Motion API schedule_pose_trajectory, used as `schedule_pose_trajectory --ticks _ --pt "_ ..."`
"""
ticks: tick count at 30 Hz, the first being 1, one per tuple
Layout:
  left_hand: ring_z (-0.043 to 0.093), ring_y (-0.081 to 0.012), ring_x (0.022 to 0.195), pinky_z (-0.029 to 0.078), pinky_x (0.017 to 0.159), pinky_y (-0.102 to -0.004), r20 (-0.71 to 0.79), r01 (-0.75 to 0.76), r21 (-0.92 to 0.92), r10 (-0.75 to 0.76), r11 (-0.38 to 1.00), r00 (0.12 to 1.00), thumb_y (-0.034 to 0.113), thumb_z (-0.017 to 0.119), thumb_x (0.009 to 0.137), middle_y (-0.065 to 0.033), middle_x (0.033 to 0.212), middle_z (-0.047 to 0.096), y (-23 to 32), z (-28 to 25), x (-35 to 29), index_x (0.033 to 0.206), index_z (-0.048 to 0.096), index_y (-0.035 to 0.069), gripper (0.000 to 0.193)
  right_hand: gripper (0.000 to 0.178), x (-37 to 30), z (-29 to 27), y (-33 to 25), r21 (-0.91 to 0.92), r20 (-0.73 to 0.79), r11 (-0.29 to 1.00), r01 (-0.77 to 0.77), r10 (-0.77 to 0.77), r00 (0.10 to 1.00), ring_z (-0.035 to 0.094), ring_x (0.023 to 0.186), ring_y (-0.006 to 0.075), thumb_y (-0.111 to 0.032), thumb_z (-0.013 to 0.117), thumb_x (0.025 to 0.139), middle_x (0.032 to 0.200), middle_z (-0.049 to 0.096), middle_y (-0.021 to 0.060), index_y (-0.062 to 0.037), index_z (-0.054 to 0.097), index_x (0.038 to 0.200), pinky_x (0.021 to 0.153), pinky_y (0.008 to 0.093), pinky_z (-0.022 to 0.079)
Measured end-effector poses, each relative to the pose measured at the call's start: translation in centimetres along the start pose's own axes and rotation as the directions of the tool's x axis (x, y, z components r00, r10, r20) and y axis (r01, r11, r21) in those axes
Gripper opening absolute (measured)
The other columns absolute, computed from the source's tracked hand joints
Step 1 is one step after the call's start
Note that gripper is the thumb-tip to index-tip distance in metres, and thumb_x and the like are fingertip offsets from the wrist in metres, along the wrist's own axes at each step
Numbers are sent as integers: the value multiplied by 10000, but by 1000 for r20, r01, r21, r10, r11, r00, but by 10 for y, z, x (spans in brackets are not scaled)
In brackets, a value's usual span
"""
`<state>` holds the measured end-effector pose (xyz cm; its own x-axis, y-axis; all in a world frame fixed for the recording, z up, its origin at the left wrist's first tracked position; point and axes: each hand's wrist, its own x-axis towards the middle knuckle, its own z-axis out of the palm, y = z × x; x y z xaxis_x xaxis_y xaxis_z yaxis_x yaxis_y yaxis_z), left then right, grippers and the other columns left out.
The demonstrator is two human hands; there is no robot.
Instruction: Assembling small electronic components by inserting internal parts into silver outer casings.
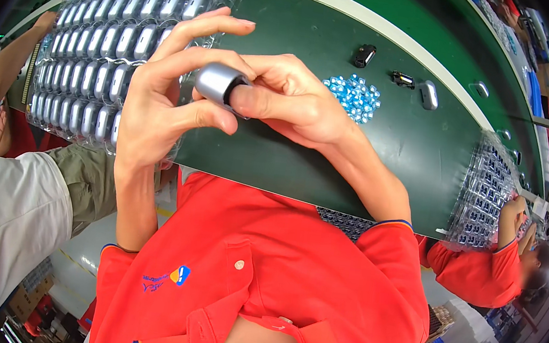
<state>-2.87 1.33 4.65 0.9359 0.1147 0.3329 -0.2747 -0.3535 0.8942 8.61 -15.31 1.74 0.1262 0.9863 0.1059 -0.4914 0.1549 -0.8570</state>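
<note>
A silver-grey, rounded hollow casing [214, 83] is held above the green table, its dark opening facing right. My left hand [148, 101] grips it between thumb and index finger, with other fingers raised. My right hand [305, 104] is closed around the opening's rim, its thumb pressed at or into the mouth and the index finger curled behind. Whether anything small sits inside the casing is hidden by the thumb. Just beyond my right wrist lies a heap of small blue-and-white parts [352, 98].
Stacked clear plastic trays [116, 54] of grey casings stand at left. Farther back lie two black parts [365, 55] and a silver casing [429, 95], near the pale rail [396, 33]. Another tray [483, 193] is at right. Co-workers sit on both sides.
</note>
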Motion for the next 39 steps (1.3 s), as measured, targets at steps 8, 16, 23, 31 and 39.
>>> schedule_pose_trajectory --ticks 8,16,23,31,39 --pt "579 -246 1198 463 981 -376 -92 124 280 -103 952 991 189 808 762 -112 1268 644 -8 -6 30 1144 712 66 413 341 4 -95 -29 -974 -214 181 -140 -511 833 652 977 239 -206 556 987 1043 656 152 -6 529 1261 880 363 505" --pt "703 -299 802 553 722 -376 -82 78 924 -6 375 997 202 646 896 -230 851 685 -81 -49 121 1167 611 -31 360 307 -73 -277 -79 -983 -181 96 -155 -624 760 545 1067 417 -165 563 954 1140 555 235 -1 579 1213 936 472 458" --pt "685 -375 820 542 741 -414 -306 330 817 -130 473 943 116 629 868 -231 859 683 -30 -42 110 1193 598 -34 359 233 -12 -113 -25 -986 -165 30 -166 -373 913 678 897 245 -236 705 896 962 710 115 -39 728 1019 828 366 530" --pt "642 -121 964 488 872 -262 -213 189 347 -119 919 970 140 643 954 -67 1076 694 -28 -37 34 1355 594 48 414 180 -21 -89 29 -962 -154 -146 -231 -409 900 674 820 288 -161 714 873 877 677 121 -19 722 984 759 370 547" --pt "630 -113 1000 525 871 -291 -340 320 -145 -351 936 872 64 686 908 -107 1117 689 -16 21 -11 1293 629 18 392 171 -22 -82 26 -909 -367 -22 -417 -435 822 666 774 342 -135 706 867 857 665 135 -15 707 988 716 406 546"
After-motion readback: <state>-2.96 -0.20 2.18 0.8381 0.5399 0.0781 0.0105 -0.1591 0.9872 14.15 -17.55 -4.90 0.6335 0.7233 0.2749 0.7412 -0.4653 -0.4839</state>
